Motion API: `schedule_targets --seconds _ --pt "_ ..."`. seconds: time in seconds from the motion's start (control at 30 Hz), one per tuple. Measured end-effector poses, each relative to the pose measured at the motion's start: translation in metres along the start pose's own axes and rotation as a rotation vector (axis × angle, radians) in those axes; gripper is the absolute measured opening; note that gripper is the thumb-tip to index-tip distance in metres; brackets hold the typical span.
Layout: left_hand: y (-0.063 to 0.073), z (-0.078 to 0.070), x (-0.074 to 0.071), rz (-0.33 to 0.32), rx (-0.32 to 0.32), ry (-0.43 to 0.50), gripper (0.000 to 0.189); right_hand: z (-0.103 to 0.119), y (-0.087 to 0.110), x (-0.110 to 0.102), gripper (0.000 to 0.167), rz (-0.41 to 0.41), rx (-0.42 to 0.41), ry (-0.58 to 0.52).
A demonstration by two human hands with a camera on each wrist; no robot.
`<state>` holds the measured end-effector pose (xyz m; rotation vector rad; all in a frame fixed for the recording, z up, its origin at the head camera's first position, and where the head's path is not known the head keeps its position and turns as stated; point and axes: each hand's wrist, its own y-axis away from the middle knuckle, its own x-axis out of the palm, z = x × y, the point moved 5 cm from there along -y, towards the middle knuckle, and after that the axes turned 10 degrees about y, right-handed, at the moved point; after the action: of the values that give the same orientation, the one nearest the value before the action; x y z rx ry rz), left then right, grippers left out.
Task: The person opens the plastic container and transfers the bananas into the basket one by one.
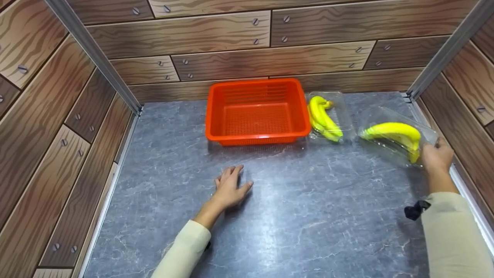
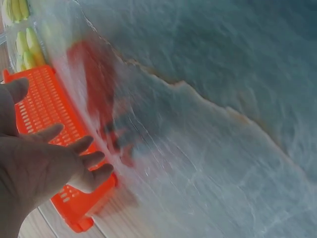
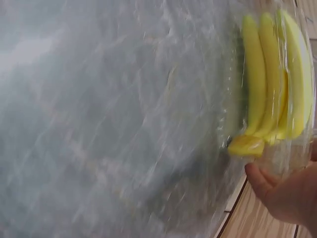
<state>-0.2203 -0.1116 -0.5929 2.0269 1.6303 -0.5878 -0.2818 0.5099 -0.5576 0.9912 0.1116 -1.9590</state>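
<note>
My right hand [image 1: 438, 155] grips the near right end of a clear plastic container [image 1: 427, 133] at the right side of the table. A bunch of yellow bananas [image 3: 257, 74] lies inside it, seen through the plastic in the right wrist view. My left hand [image 1: 229, 190] is held over the middle of the table, fingers loosely spread, with nothing in it. In front of that hand stands a red plastic basket [image 1: 256, 138]; no contents show inside. Beside the basket's right wall sits a second clear container [image 1: 343, 112] with bananas [image 1: 326, 121] in it.
The grey marbled tabletop [image 1: 289, 216] is bounded by wood-patterned panels [image 1: 231, 34] at the back and both sides. Metal posts [image 1: 96, 54] stand at the back corners. The right forearm runs close along the right side panel.
</note>
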Motion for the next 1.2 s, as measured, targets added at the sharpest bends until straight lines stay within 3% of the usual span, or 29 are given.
schedule_targets --seconds 0.23,0.57,0.73,0.87,1.07,1.2 --pt "-0.006 -0.022 0.019 0.054 0.053 0.004 0.072 -0.009 0.002 -0.01 0.065 0.055 -0.129 0.156" --pt "-0.013 -0.06 0.052 0.225 0.115 -0.082 0.073 -0.018 0.01 -0.021 0.066 0.095 -0.277 0.275" --pt "-0.019 -0.086 0.072 0.316 0.15 -0.073 0.075 -0.026 0.015 -0.024 0.065 0.117 -0.338 0.311" --pt "-0.025 -0.114 0.096 0.39 0.17 -0.021 0.076 -0.03 0.018 -0.024 0.065 0.136 -0.352 0.299" --pt "-0.036 -0.157 0.146 0.453 0.228 0.049 0.076 -0.034 0.023 -0.019 0.065 0.199 -0.344 0.249" --pt "-0.043 -0.186 0.176 0.494 0.28 0.035 0.075 -0.032 0.027 -0.017 0.065 0.25 -0.38 0.229"
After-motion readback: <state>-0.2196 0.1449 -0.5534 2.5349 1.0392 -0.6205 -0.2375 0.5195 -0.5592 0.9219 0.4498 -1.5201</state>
